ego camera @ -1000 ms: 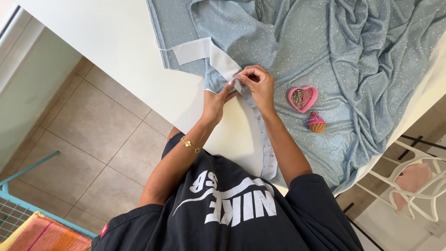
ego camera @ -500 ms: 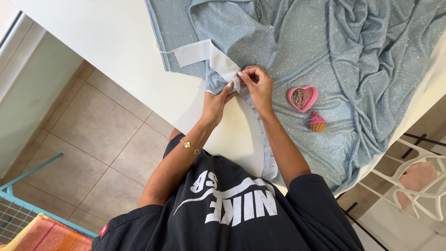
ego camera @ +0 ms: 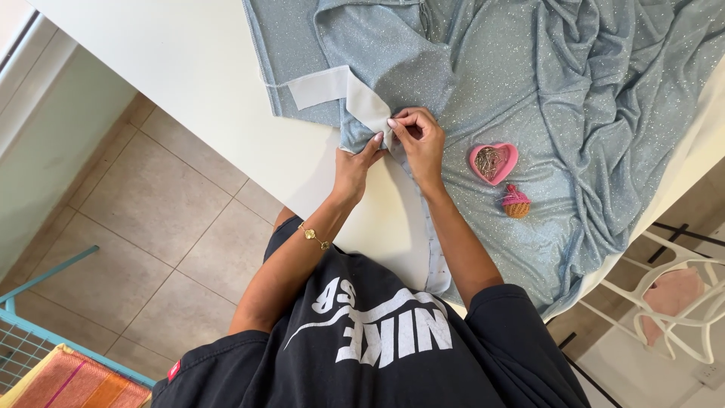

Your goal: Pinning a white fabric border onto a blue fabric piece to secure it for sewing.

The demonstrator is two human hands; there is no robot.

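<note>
My left hand (ego camera: 353, 162) lies on the white counter (ego camera: 189, 83) with its fingers pressed together on the lower edge of the pale blue glittery fabric (ego camera: 483, 83), the white strip (ego camera: 340, 94) stitched to that edge running off at about ten o'clock from my fingertips. Touching it at three o'clock, my right hand (ego camera: 419, 140) is pinched shut on the same fabric edge, where the strip ends under my thumb. At three o'clock from that hand, on the fabric, sit the pink heart-shaped dish (ego camera: 493, 161) of pins and, near it at five o'clock, the small cupcake-shaped pincushion (ego camera: 516, 202).
</note>
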